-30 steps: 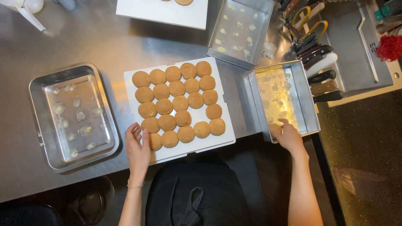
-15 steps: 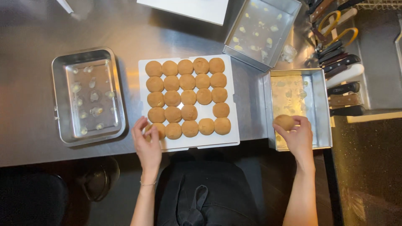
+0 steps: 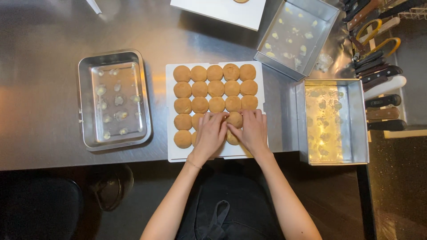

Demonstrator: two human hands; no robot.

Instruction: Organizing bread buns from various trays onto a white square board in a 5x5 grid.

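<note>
Both hands rest on a white tray [image 3: 171,111] of round tan dough balls [image 3: 216,89] in the middle of the frame, on a brushed steel counter [image 3: 44,66]. The balls sit in tidy rows, touching one another. The left hand [image 3: 210,135] lies palm down over the lower rows, fingers loosely spread and laid on the balls rather than curled around any one of them. The right hand [image 3: 252,131] is just beside it, fingers bent, with its fingertips closing on a single dough ball [image 3: 235,119] in the fourth row; the left hand's fingertips touch the same ball from the other side. Several balls in the bottom rows are hidden under the two hands.

To the left of the white tray, apart from it, stands a shallow metal pan [image 3: 84,102] with pale smears on its bottom. At the right of the frame a deeper metal pan [image 3: 358,120] stands at the counter's edge, its floor also smeared. A third metal pan [image 3: 327,26] sits tilted in the upper right, near the white tray's far corner. A white board [image 3: 222,13] shows at the top edge. Along the far right lie dark-handled knives [image 3: 382,102] in a row.
</note>
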